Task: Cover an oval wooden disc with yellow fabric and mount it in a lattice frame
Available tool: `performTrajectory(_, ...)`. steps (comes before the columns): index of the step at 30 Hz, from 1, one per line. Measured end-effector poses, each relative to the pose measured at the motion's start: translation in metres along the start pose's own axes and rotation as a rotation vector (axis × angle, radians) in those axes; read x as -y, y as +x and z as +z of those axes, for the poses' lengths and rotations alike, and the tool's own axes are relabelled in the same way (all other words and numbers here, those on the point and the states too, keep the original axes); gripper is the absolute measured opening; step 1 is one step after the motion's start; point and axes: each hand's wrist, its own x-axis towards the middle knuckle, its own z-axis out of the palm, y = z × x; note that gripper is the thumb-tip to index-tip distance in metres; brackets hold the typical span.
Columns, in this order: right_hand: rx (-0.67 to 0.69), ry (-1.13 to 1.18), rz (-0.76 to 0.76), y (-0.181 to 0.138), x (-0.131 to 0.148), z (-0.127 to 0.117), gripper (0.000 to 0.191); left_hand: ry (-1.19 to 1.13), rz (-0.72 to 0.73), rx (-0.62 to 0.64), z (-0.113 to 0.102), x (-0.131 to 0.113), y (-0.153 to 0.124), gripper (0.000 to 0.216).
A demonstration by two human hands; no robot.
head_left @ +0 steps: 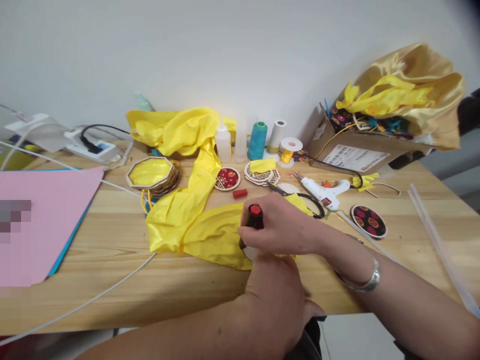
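My right hand (277, 222) is closed around a black marker (255, 220) with a red end, held upright with its tip down. Below it, a white round disc (249, 253) rests on a spread of yellow satin fabric (215, 232). Against the disc and the fabric's near edge lies my left hand (275, 290); its fingers are mostly hidden, so their grip does not show. On the table beyond the fabric is a loose red cap (240, 193). Black-handled scissors (318, 207) lie just behind my right hand.
A white glue gun (324, 192) and a dark patterned disc (368, 221) lie to the right. Behind stand a squeeze bottle (223, 142) and a teal thread spool (257, 141). Octagonal frames (153, 172) are stacked left; a cardboard box (348, 145) is at back right. A white cord (112, 287) crosses the table.
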Motion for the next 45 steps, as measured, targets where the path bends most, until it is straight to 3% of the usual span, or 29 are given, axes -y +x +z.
performTrajectory(8,0.108,-0.127,-0.046,0.012,0.009,-0.002,0.027,0.007,0.027,0.05,-0.003,0.001,0.001,0.049)
performTrajectory(19,-0.038,-0.16,-0.068,0.025,-0.005,-0.009,0.025,-0.046,0.094,-0.021,0.003,0.003,0.0,0.039)
performTrajectory(24,-0.058,-0.14,0.005,0.027,-0.011,-0.014,0.015,-0.076,0.081,-0.062,0.005,0.002,0.0,0.04)
performTrajectory(31,-0.108,-0.102,0.081,0.022,-0.016,-0.022,0.015,-0.068,0.083,-0.021,-0.001,0.007,-0.001,0.044)
performTrajectory(35,-0.303,-0.041,0.104,0.005,-0.019,-0.032,0.012,-0.053,0.034,-0.008,-0.017,0.023,-0.004,0.052)
performTrajectory(38,-0.581,0.055,0.204,-0.018,-0.021,-0.04,0.008,-0.056,0.212,-0.035,-0.033,0.05,-0.008,0.032)
performTrajectory(42,-0.92,0.226,0.338,-0.062,-0.022,-0.04,0.009,-0.191,0.093,0.03,-0.048,0.093,-0.006,0.029)
performTrajectory(45,-0.833,0.229,0.324,-0.093,-0.016,-0.026,0.012,-0.339,0.082,0.082,-0.05,0.115,-0.001,0.028)
